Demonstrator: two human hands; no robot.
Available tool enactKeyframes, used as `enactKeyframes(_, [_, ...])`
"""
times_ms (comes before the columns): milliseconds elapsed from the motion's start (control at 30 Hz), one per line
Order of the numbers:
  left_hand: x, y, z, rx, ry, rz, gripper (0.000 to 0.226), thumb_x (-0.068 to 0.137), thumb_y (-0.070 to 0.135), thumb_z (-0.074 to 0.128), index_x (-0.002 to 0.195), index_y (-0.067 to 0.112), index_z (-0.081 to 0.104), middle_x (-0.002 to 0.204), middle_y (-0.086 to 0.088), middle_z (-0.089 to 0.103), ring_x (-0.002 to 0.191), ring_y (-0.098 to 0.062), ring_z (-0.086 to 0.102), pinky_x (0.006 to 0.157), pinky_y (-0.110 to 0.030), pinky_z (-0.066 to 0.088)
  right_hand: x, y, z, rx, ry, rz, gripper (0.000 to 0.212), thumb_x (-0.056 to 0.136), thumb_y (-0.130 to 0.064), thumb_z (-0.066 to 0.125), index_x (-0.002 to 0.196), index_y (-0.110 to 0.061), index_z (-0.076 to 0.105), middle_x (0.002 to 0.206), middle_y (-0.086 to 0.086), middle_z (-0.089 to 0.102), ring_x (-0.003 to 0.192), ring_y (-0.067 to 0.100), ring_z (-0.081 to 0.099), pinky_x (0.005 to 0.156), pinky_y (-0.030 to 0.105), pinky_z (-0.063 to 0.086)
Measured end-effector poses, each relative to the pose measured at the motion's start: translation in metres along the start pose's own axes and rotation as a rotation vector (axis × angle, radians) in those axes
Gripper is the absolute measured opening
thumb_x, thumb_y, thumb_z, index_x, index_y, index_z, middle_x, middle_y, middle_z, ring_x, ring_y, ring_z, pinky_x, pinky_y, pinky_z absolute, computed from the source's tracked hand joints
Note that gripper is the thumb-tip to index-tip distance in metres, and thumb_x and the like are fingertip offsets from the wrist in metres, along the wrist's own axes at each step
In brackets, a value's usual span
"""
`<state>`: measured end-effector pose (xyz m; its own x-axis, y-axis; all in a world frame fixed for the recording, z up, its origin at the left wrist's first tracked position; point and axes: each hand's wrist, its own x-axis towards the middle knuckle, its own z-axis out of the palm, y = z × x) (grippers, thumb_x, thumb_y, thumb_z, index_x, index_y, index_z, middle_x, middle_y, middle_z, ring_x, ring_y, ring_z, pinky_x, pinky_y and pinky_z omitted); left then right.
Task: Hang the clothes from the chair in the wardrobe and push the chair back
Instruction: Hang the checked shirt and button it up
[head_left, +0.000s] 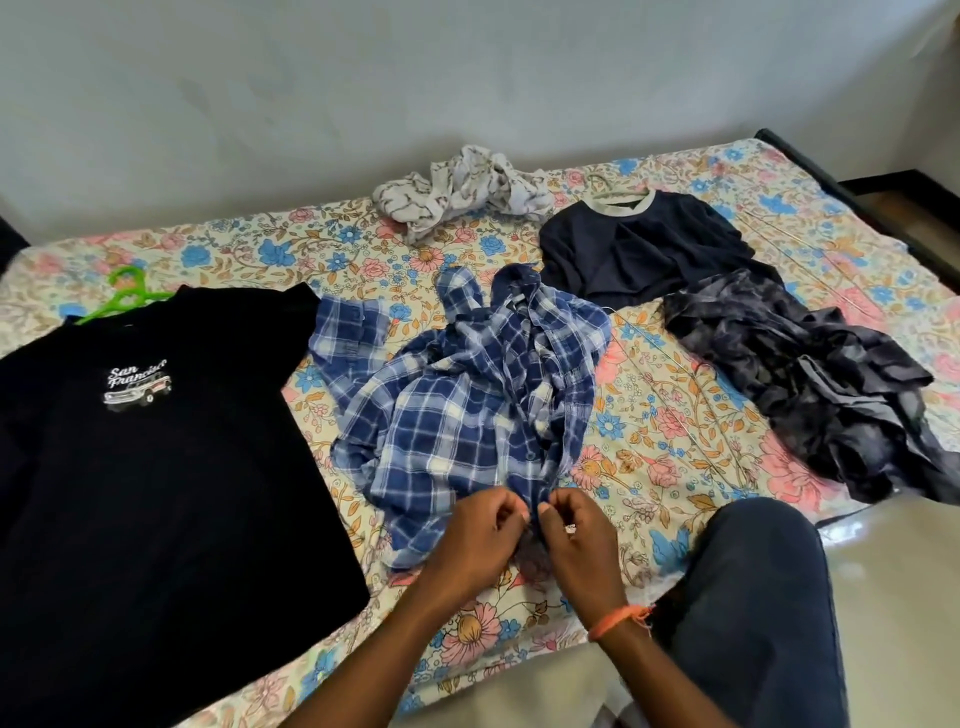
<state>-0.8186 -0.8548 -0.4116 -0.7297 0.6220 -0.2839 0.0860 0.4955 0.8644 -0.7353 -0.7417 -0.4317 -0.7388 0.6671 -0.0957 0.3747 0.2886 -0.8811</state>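
A crumpled blue plaid shirt (467, 395) lies in the middle of the bed. My left hand (475, 540) and my right hand (576, 540) both pinch its lower front edges, close together near the bed's front. A black T-shirt (156, 467) with a white print lies flat at the left, on a green hanger (124, 293). A navy top (639, 249) with a grey collar lies at the back right on a pale hanger (605, 189). A dark patterned garment (810, 384) is heaped at the right. A white printed cloth (462, 195) is bunched at the back.
The bed carries a floral sheet (665, 415) and stands against a pale wall (363, 104). My knee in dark trousers (753, 597) rests on the bed's front right corner. Shiny floor (893, 597) lies to the right. No chair or wardrobe shows.
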Motion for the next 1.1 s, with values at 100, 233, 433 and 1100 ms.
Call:
enactKeyframes(100, [0.000,0.000,0.008,-0.061,0.022,-0.004,0.015,0.098,0.022,0.056,0.085,0.017,0.063,0.074,0.003,0.064,0.059,-0.003,0.055,0.057,-0.023,0.048,0.002,0.000,0.012,-0.016,0.044,0.007,0.021,0.093,-0.009,0.061,0.077,-0.020,0.055,0.075,-0.001,0.057,0.068,0.012,0.051,0.059,0.021,0.038])
enactKeyframes(233, [0.000,-0.003,0.010,-0.134,0.115,-0.049,0.016,0.098,0.023,0.054,0.086,0.018,0.063,0.076,0.000,0.065,0.061,-0.010,0.057,0.059,-0.029,0.049,0.002,-0.002,0.014,0.076,0.030,0.026,0.024,0.095,-0.009,0.059,0.073,-0.018,0.053,0.068,-0.002,0.054,0.059,0.004,0.046,0.055,0.016,0.038])
enactKeyframes(433, [0.007,-0.005,0.005,-0.142,0.109,-0.057,0.014,0.098,0.021,0.055,0.088,0.018,0.064,0.079,0.001,0.066,0.066,-0.010,0.059,0.061,-0.029,0.051,0.003,0.000,0.019,0.114,-0.021,0.072,0.024,0.097,-0.009,0.056,0.074,-0.010,0.052,0.067,0.003,0.048,0.058,0.008,0.039,0.053,0.017,0.034])
enactKeyframes(1100, [0.016,-0.012,0.004,-0.173,0.101,-0.086,0.016,0.095,0.015,0.061,0.083,0.017,0.071,0.077,0.000,0.072,0.070,-0.008,0.069,0.066,-0.028,0.059,0.010,-0.003,-0.003,0.533,-0.140,0.317,0.003,0.083,0.004,0.071,0.085,0.006,0.071,0.079,0.024,0.072,0.073,0.034,0.072,0.065,0.038,0.061])
